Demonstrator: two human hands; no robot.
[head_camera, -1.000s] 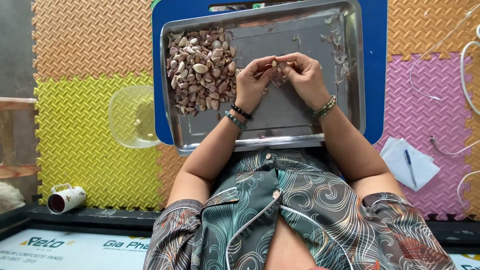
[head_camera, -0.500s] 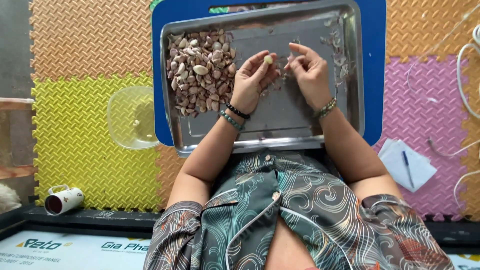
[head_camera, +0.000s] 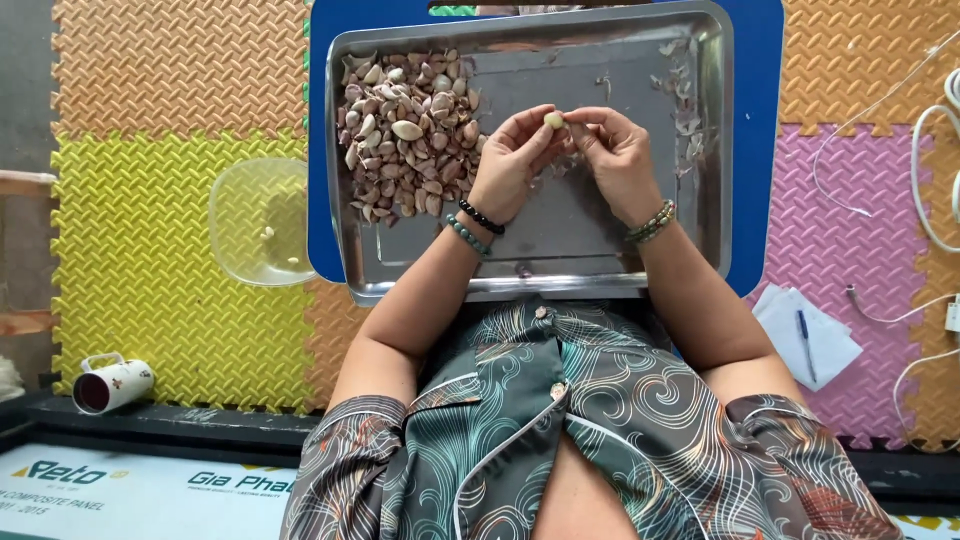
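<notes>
We are pinching a peeled garlic clove (head_camera: 553, 120) between left hand (head_camera: 512, 165) and right hand (head_camera: 618, 155) over the steel tray (head_camera: 560, 265), beside unpeeled cloves (head_camera: 405, 130).

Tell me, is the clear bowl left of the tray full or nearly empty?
Nearly empty. The clear bowl holds only a couple of small pale pieces, and the yellow mat shows through it.

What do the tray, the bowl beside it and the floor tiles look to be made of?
Tray: apparently stainless steel, brushed grey with dull reflections and a rolled rim. Bowl: clear plastic, likely, since the yellow mat shows through it. Floor tiles: seemingly foam, matte, with an embossed tread pattern and interlocking jigsaw edges.
</notes>
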